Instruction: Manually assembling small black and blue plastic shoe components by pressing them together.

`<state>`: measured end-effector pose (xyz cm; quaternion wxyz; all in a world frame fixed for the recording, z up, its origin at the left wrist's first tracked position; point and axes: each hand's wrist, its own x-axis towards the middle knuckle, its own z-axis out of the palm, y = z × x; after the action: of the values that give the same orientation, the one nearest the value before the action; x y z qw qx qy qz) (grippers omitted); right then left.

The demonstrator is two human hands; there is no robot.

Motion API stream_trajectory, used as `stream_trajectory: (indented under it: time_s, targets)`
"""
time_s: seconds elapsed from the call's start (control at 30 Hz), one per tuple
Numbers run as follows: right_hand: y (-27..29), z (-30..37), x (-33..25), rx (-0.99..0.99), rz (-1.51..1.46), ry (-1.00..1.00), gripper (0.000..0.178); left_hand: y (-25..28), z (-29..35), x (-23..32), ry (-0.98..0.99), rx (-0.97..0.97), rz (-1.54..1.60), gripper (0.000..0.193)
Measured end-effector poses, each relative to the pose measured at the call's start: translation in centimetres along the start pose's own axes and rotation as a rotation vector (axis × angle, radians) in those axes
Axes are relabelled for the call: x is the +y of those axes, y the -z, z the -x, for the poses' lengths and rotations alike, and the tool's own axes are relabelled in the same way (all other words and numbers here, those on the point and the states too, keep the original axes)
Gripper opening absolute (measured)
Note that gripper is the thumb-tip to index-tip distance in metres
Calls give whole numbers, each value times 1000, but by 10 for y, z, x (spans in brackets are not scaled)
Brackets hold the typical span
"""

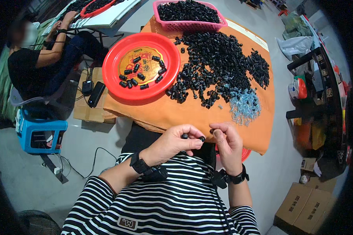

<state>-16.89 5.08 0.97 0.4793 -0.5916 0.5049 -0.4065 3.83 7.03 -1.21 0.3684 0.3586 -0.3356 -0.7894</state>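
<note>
My left hand [172,141] is closed, with a small black plastic barrel piece [201,138] held between thumb and forefinger. Another black bit [184,136] shows among its curled fingers. Just to the right, my right hand [229,147] pinches a tiny dark piece [212,131] whose kind is too small to make out. Both hands are over the table's near edge, a little apart. Beyond them, a heap of small black plastic parts [219,58] spreads over the orange cloth [145,113]. Beside it lies a pile of tiny shiny bluish-silver pieces [245,107].
A red round tray [116,84] with several black barrel pieces stands left of the heap. A pink basket [188,26] full of black parts sits at the back. At left, another person [35,62] works near a blue stool [39,129]. Cardboard boxes [301,207] lie at lower right.
</note>
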Motion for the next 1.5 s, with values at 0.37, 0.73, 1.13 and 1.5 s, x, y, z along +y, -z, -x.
stream_trajectory:
  time_s: [0.37, 0.73, 1.13, 1.5]
  targets:
    - [-8, 9, -15, -65, 575, 470, 8, -9, 6, 1, -31, 78, -41, 23]
    - [-9, 14, -17, -82, 609, 502, 9, -10, 5, -3, 9, 55, 44, 20]
    - [-11, 24, -28, -49, 948, 596, 36, -10, 3, -7, 54, 82, 190, 19]
    - [-6, 28, -11, -59, 1030, 716, 45, -6, 3, -13, 143, 6, 124, 28]
